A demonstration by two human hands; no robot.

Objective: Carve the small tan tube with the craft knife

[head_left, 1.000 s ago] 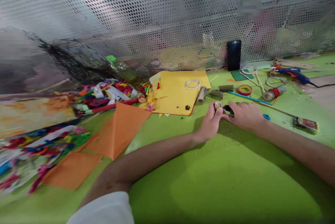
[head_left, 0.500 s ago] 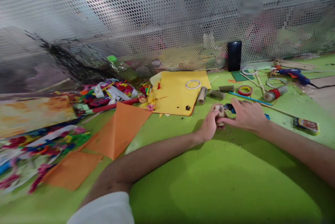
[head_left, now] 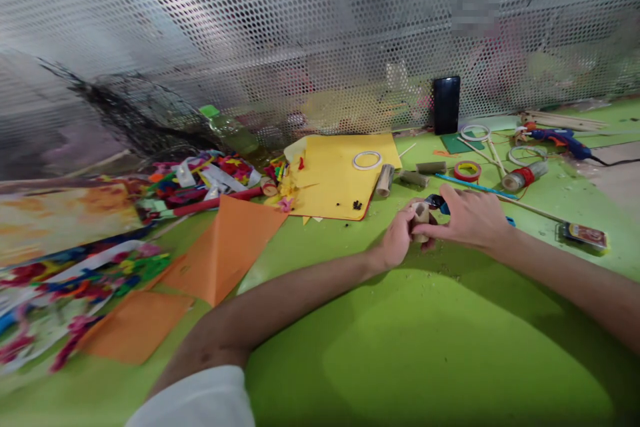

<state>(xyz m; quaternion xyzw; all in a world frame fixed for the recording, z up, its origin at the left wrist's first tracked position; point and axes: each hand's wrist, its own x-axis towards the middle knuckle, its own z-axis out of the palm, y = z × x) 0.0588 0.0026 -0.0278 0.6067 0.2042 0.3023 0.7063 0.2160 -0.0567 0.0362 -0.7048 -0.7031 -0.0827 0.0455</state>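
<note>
My left hand (head_left: pixel 397 238) is closed round a short tan bamboo piece (head_left: pixel 420 216) over the green table (head_left: pixel 450 347). My right hand (head_left: pixel 470 217) meets it from the right, thumb and fingers pinching the same piece, with a small black and blue tool (head_left: pixel 438 203) showing under its fingers. Both forearms reach in from the bottom of the view.
Yellow paper (head_left: pixel 340 177) with a tape ring (head_left: pixel 367 160) lies behind the hands, more bamboo pieces (head_left: pixel 385 180) beside it. Orange paper (head_left: pixel 225 247) and colourful scraps (head_left: pixel 210 177) lie left. A phone (head_left: pixel 447 104), red tape roll (head_left: pixel 467 170), glue gun (head_left: pixel 557 139) and sticks sit right. Perforated metal screen behind.
The bamboo piece has been turned and brought slightly nearer between both hands; my right hand's fingers shifted from the dark tool onto the piece.
</note>
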